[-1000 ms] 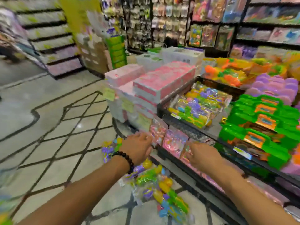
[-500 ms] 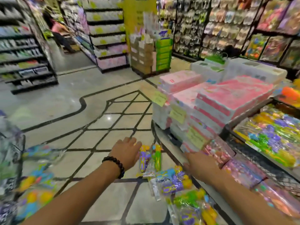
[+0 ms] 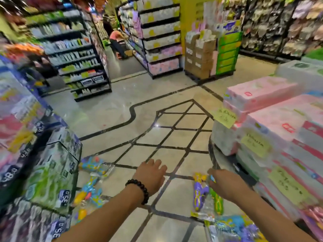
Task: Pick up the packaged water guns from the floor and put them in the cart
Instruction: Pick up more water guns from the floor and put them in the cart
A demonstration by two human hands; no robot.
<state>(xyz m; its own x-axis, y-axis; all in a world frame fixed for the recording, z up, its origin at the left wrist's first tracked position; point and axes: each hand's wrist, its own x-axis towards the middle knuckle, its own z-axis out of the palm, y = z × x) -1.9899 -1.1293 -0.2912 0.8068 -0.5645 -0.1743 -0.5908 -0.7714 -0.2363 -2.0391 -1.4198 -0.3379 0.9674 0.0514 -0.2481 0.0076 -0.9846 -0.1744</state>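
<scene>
Packaged water guns lie scattered on the tiled floor. A purple and green pack [image 3: 202, 196] lies under my right hand [image 3: 225, 185], and another blue and purple pack [image 3: 234, 227] lies at the bottom right. Two blue and yellow packs [image 3: 95, 165] [image 3: 89, 193] lie at the left by a display. My left hand [image 3: 151, 175], with a black bead bracelet on its wrist, hovers over bare floor with fingers relaxed and holds nothing. My right hand also holds nothing. No cart is visible.
Stacked pink and white boxes [image 3: 272, 123] with yellow price tags fill the right. A display of boxed goods [image 3: 50, 173] stands at the left. Shelving aisles and a pallet of cartons [image 3: 209, 55] stand beyond. A person [image 3: 116, 41] crouches in the far aisle.
My view has swung left, away from the toy shelf toward the open floor and left display. Both hands stay outstretched and hold nothing.
</scene>
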